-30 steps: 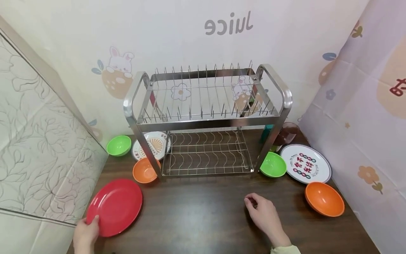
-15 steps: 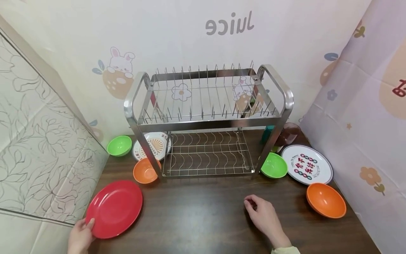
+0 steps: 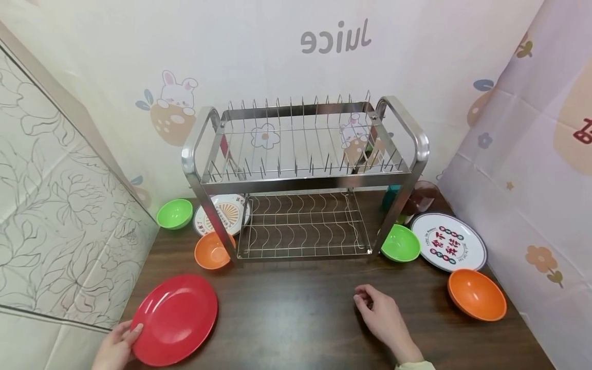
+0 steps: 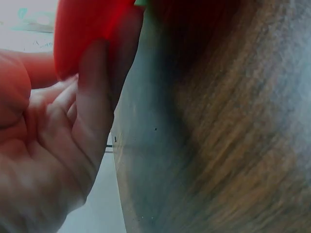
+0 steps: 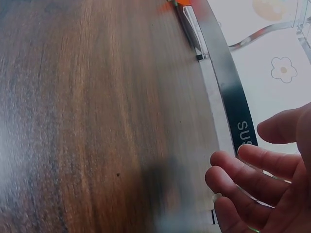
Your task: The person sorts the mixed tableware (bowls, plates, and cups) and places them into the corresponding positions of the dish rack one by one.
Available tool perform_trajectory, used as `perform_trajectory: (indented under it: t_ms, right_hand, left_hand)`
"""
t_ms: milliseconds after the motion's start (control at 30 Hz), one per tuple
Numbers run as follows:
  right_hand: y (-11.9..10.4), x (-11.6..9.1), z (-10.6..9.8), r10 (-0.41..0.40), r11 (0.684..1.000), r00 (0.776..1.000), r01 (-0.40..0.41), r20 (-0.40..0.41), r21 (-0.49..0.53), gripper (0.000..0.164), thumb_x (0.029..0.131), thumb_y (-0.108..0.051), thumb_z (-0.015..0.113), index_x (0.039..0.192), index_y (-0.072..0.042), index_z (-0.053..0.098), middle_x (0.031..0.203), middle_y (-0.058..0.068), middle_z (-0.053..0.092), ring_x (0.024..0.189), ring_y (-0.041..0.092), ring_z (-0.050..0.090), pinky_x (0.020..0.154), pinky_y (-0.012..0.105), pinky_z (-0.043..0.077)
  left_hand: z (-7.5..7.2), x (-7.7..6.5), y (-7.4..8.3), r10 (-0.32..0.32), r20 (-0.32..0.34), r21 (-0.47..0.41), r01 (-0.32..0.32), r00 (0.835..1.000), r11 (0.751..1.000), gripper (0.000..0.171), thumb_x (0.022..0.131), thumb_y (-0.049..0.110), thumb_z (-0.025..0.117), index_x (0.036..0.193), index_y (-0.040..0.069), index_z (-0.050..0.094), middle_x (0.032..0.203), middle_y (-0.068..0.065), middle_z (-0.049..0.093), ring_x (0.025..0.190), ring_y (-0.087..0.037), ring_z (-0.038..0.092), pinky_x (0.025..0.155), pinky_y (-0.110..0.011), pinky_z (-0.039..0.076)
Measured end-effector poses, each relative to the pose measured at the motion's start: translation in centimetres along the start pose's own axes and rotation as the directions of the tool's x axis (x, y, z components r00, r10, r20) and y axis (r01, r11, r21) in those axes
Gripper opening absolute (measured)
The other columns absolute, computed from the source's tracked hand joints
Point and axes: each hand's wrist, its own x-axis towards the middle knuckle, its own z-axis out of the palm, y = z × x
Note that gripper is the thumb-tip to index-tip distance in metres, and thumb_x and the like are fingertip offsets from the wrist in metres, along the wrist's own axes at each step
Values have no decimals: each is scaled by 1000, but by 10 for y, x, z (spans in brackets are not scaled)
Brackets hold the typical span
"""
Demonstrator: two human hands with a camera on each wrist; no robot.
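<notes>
Here, far left: the left hand [image 3: 113,349] grips the red plate [image 3: 174,318] at the plate's 8 o'clock rim, fingers curled under the edge and thumb on top; the left wrist view shows the fingers [image 4: 92,121] wrapped against the red rim. The plate lies at the near left corner of the dark wooden table [image 3: 296,308], its left side overhanging the table edge next to the floral wall panel [image 3: 60,205]. At the plate's 1 o'clock sits a small orange bowl [image 3: 211,251], near but apart; beyond that, at 12 o'clock, a green bowl [image 3: 174,213] and a patterned plate [image 3: 222,214] lie beside the rack's left leg.

Centre: the two-tier steel dish rack [image 3: 302,174] stands at the back, both tiers bare. An open stretch of tabletop runs between its front edge and the near edge.

Right of centre: the right hand [image 3: 381,316] rests on the table, fingers loosely curled, holding nothing, well apart from the red plate. At its 1 o'clock a second green bowl [image 3: 400,242] sits by the rack's right leg; further right lie a white printed plate [image 3: 447,241] and a larger orange bowl [image 3: 476,294], close to the curtain-covered right edge.
</notes>
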Motion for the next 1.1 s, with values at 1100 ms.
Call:
perform_trajectory:
  t_ms: [1100]
  right_hand:
    - [-6,-3,10,11,997,997,-17,74,81,11,94,-15,68,104,-15,72,84,-13,64,79,5,59,72,30,49]
  left_hand:
    - [87,-4,33,214,319,-115,-186,923,976,47,104,12,52,134,-20,33,100,-15,69,74,-23,71,64,-42,59]
